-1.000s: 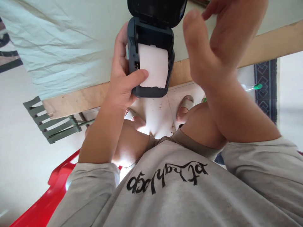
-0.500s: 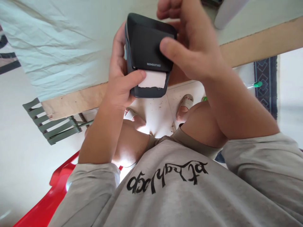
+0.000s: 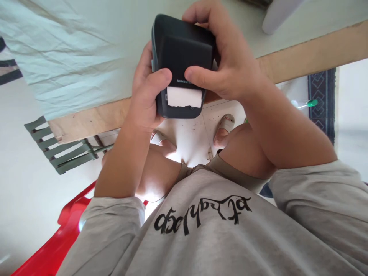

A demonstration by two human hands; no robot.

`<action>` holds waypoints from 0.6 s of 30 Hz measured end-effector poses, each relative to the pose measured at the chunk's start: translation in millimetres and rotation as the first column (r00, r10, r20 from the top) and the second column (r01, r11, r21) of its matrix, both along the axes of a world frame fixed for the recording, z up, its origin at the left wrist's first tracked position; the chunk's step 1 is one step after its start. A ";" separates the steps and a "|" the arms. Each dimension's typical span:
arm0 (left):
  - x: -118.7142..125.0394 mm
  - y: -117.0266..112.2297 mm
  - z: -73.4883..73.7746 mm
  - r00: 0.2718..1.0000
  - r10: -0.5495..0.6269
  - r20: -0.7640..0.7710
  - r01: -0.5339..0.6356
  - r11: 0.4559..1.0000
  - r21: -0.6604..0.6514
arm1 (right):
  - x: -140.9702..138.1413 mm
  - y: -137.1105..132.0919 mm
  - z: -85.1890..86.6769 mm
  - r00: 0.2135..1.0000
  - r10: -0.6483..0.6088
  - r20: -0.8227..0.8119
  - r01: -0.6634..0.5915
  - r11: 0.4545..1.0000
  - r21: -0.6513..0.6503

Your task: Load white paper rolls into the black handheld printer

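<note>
A black label printer with NIIMBOT lettering is held up over the near edge of the table. White label paper with a ragged edge comes out of its slot. My left hand grips the printer's left side, its thumb on the lid by the slot. On the other side my right hand is wrapped round the printer, its thumb pressed on the lid near the lettering and its fingers over the far right corner. The printer's underside and some fingertips are hidden.
A pale green cloth covers the table, whose bare wooden edge runs across the view. A white rounded object stands at the top right. Below left are a green slatted folding stool and a red chair. A patterned dark mat lies right.
My right hand has closed round the printer's right side, its thumb moving down the lid. My left thumb has shifted up from the paper onto the lid, whose front edge now sits lower.
</note>
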State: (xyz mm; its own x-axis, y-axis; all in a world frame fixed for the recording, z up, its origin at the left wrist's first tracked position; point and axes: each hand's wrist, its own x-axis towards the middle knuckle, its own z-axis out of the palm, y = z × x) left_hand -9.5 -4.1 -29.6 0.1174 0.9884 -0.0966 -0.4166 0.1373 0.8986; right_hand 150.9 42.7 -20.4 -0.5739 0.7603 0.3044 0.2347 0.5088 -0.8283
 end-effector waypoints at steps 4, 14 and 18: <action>-1.9 -0.2 1.0 0.998 -0.045 0.040 0.044 0.999 0.023 | -1.5 -0.7 0.0 1.000 -0.008 0.014 0.008 1.000 0.013; 1.7 2.5 8.9 0.989 -0.083 0.122 0.091 0.994 -0.066 | 6.0 -6.7 9.6 0.979 -0.159 0.125 0.137 0.976 0.171; -1.0 3.8 6.6 0.990 -0.098 0.098 0.107 0.990 -0.093 | 6.6 -10.6 13.3 0.987 -0.081 0.137 0.047 0.971 0.233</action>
